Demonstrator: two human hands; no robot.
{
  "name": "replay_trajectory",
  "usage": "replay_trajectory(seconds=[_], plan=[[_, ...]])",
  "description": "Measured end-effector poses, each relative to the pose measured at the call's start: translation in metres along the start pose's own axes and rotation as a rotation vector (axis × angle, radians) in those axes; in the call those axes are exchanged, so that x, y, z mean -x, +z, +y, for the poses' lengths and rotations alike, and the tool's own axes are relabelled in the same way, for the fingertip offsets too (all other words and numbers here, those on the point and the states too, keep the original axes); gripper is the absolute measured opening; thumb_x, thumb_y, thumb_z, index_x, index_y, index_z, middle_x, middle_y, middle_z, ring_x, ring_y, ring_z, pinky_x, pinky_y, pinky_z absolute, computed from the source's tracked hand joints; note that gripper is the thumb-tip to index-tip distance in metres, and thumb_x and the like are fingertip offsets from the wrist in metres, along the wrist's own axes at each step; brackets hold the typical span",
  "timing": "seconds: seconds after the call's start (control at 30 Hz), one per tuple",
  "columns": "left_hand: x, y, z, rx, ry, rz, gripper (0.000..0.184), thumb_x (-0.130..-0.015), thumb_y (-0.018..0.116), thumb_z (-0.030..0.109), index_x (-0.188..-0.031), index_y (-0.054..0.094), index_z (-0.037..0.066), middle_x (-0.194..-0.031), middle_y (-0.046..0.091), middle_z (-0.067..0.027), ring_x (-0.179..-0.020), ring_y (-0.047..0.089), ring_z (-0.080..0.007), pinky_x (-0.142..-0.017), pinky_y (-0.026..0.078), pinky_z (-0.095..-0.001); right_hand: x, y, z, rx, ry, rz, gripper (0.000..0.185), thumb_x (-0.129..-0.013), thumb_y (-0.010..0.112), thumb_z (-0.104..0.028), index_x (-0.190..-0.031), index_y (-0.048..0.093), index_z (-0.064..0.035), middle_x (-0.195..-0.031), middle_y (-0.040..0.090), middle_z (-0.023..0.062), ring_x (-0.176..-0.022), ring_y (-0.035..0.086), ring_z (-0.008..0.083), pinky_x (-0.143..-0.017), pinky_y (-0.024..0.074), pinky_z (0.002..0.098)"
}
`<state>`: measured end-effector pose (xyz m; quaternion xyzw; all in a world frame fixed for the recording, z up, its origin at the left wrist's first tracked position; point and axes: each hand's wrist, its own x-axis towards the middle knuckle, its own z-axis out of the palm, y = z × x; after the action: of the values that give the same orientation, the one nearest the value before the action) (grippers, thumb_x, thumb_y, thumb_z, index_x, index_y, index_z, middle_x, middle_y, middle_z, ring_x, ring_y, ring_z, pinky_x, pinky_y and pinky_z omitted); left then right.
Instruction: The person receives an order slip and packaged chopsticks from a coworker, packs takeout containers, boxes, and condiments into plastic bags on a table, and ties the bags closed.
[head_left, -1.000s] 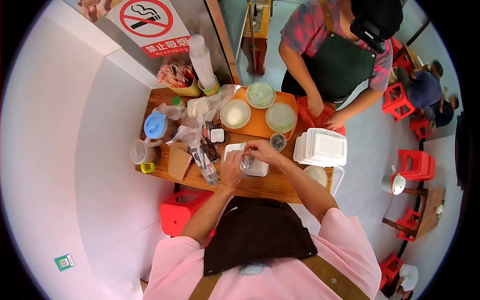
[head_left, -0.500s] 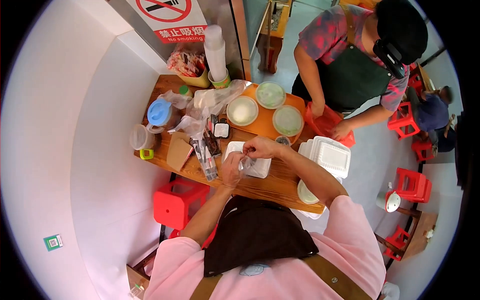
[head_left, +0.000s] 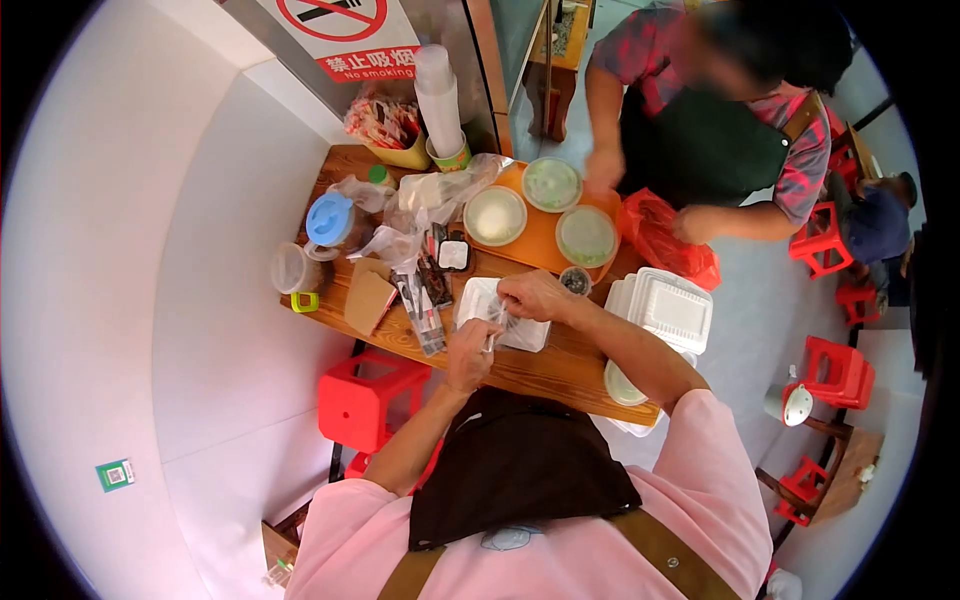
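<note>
My left hand (head_left: 470,355) and my right hand (head_left: 537,297) are both closed on a thin clear plastic bag (head_left: 508,328), which stretches between them. The right hand sits a little higher and farther out than the left. Beneath the bag, on the wooden table, lies a white takeaway box (head_left: 479,296), partly hidden by my hands. A small cup with dark contents (head_left: 575,280) stands just beyond my right hand. Left of the box lie several packaged utensils (head_left: 422,315) and a small black-rimmed container (head_left: 454,254).
An orange tray (head_left: 520,180) holds three lidded bowls. White takeaway boxes (head_left: 672,310) are stacked to the right. Across the table a co-worker has a hand at a red bag (head_left: 660,235). A blue-lidded jug (head_left: 330,220), cup stack (head_left: 437,100) and red stool (head_left: 350,412) are on the left.
My hands have drawn slightly apart, with the plastic bag stretched between them. One of the co-worker's hands has left the red bag and moved to the tray's edge.
</note>
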<state>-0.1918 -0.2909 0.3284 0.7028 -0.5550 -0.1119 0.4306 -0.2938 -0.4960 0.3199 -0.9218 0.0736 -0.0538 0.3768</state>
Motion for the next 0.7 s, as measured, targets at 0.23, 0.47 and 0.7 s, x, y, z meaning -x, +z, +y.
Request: replay_trajectory(seconds=[0.23, 0.47, 0.7], plan=[[-0.014, -0.018, 0.026, 0.116, -0.348, -0.041, 0.011, -0.09, 0.069, 0.004, -0.101, 0.068, 0.002, -0.09, 0.068, -0.016, -0.081, 0.067, -0.0332, -0.071, 0.052, -0.0378, 0.015, 0.001, -0.01, -0.029, 0.135, 0.118, 0.016, -0.086, 0.064, -0.016, -0.099, 0.065, -0.0078, -0.092, 0.068, 0.0127, -0.086, 0.067, 0.0356, -0.071, 0.0521, 0.0459], [-0.05, -0.03, 0.014, 0.312, -0.141, -0.121, 0.017, -0.095, 0.069, 0.012, -0.108, 0.069, 0.001, -0.09, 0.07, -0.0101, -0.075, 0.063, -0.016, -0.071, 0.05, -0.0311, 0.03, 0.024, -0.056, -0.072, 0.179, 0.323, 0.024, -0.089, 0.073, -0.019, -0.107, 0.069, -0.0046, -0.091, 0.067, 0.0143, -0.081, 0.066, 0.032, -0.071, 0.0513, 0.0403], [-0.041, -0.039, -0.011, 0.334, -0.281, -0.067, 0.025, -0.092, 0.072, 0.02, -0.109, 0.067, 0.002, -0.092, 0.068, -0.0114, -0.085, 0.065, -0.0232, -0.078, 0.051, -0.0346, 0.023, 0.021, -0.085, -0.254, 0.602, 0.518, 0.022, -0.092, 0.071, -0.02, -0.096, 0.073, 0.0015, -0.089, 0.071, 0.0195, -0.078, 0.068, 0.0343, -0.069, 0.0506, 0.0405]])
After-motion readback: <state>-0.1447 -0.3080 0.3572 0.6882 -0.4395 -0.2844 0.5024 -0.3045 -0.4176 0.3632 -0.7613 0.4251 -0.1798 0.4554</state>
